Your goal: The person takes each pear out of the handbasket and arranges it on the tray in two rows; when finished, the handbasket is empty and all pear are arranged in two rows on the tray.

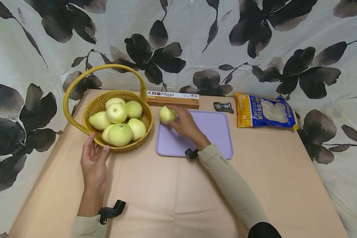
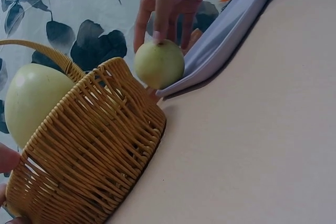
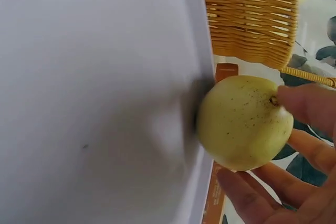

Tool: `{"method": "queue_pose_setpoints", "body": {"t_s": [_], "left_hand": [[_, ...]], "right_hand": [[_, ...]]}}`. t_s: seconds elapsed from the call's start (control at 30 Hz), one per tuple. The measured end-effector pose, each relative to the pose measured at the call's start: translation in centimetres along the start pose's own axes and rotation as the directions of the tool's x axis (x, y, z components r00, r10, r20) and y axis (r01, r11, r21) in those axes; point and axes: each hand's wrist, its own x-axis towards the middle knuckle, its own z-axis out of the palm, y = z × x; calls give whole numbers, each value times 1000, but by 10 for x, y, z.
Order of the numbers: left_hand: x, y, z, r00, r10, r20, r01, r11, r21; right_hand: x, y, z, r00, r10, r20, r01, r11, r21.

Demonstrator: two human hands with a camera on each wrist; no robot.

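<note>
At the back left corner of the lilac tray (image 1: 196,145), my right hand (image 1: 184,124) holds a pale yellow-green pear (image 1: 168,115). In the right wrist view the thumb (image 3: 310,103) lies by the pear's stem end and the other fingers are along its far side. The pear sits right at the tray's rim. My left hand (image 1: 94,165) is at the near left side of a woven basket (image 1: 137,145), its fingertips right at the rim below the handle. Several similar pears (image 1: 117,113) fill the basket; one bulges above its rim in the left wrist view.
A pasta box (image 1: 172,99) lies behind the tray, beside the basket. Right of it is a small black packet (image 1: 223,107), then a blue and yellow bag (image 1: 266,110). The basket's tall handle (image 1: 66,105) arches over its left and back. A floral cloth hangs behind the table.
</note>
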Motion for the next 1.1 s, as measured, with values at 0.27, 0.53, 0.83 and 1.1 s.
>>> {"method": "queue_pose_setpoints", "body": {"t_s": [0.27,0.53,0.83,1.1], "left_hand": [[0,1,1,1000,-4,7,4,1000,1],[-4,-1,1,1000,-12,7,11,999,36],[-3,0,2,1000,-5,16,4,999,44],[-2,1,0,1000,-18,1,18,999,44]], "right_hand": [[5,2,5,999,10,-51,-11,1000,-28],[7,3,8,996,62,-59,-65,996,-63],[1,10,3,994,74,-85,-80,995,-65],[-3,12,1,990,93,-110,-94,996,-9]]}}
